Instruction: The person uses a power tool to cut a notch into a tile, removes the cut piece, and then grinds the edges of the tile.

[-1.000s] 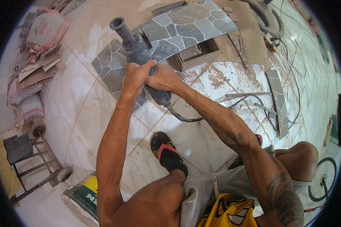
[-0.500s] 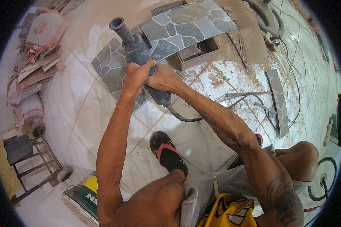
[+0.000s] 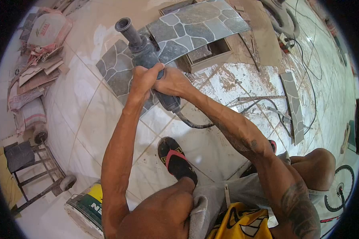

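Both of my hands are wrapped round the body of a dusty grey power tool (image 3: pixel 147 57), which lies diagonally across the upper middle of the view. My left hand (image 3: pixel 143 79) grips its left side, and my right hand (image 3: pixel 172 81) holds it from the right, the two touching. A round open collar points to the upper left, and a cord leaves the lower end. Under the tool is a stone-patterned tile (image 3: pixel 117 77). Beside it another long stone-patterned tile (image 3: pixel 199 30) rests across a wooden box frame (image 3: pixel 209 57). The tool's contact with the tiles is hidden.
A narrow tile strip (image 3: pixel 293 107) and metal bars lie on the dusty floor at right, near black cords. Sacks (image 3: pixel 48 30) and broken boards (image 3: pixel 40 75) are at left. A bucket (image 3: pixel 85 209) stands beside my left arm; a wheel (image 3: pixel 340 187) shows at lower right.
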`<action>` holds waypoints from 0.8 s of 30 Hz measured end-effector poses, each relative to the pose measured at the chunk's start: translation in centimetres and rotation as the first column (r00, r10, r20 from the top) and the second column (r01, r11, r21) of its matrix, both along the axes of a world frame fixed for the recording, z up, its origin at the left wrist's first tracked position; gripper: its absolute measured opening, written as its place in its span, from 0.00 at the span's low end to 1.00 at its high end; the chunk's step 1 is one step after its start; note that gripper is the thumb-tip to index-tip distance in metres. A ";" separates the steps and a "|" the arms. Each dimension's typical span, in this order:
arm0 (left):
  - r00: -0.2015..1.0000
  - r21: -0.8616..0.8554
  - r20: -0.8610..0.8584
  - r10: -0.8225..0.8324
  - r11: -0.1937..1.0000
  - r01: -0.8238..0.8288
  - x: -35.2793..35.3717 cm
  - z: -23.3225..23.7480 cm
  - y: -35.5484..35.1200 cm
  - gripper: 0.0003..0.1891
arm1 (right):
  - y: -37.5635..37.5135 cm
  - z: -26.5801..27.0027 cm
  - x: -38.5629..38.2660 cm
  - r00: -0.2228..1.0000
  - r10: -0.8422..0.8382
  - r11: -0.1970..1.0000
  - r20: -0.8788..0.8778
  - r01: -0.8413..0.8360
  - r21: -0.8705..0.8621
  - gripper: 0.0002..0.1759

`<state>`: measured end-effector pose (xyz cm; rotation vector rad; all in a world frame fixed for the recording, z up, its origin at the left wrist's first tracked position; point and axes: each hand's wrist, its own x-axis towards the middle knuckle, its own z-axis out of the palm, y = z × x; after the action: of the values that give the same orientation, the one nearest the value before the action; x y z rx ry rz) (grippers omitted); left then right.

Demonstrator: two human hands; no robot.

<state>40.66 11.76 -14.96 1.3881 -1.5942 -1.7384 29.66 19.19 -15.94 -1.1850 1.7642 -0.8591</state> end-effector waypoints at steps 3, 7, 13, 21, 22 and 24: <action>0.999 0.040 -0.052 0.008 0.999 -0.006 0.1 0.1 0.4 0.10 | 0.7 1.6 -0.1 1.000 0.012 0.999 -0.008 -0.012 0.031 0.25; 0.999 0.056 -0.049 -0.001 0.998 0.004 0.2 0.4 0.6 0.11 | 0.5 0.2 0.1 1.000 -0.001 0.999 -0.009 0.001 -0.037 0.26; 0.999 0.042 -0.041 0.003 0.999 -0.001 0.1 0.5 0.8 0.11 | 0.8 0.5 0.1 1.000 -0.020 1.000 -0.018 0.021 0.004 0.27; 0.999 0.044 -0.043 0.019 0.999 -0.017 0.1 0.0 0.7 0.10 | 0.8 1.0 -0.1 1.000 0.013 0.998 0.005 -0.014 0.065 0.29; 0.998 0.042 -0.053 0.035 0.999 -0.032 0.1 0.1 0.8 0.10 | 0.8 0.9 -0.1 1.000 0.008 0.998 0.009 -0.009 0.058 0.29; 0.995 0.039 -0.074 0.066 0.997 -0.063 0.0 0.2 1.0 0.10 | 0.9 0.7 0.0 1.000 -0.002 0.999 0.016 0.001 0.045 0.29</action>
<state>40.62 12.74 -14.81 1.3595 -1.4687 -1.7691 29.65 20.07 -15.21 -1.1451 1.7622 -0.8238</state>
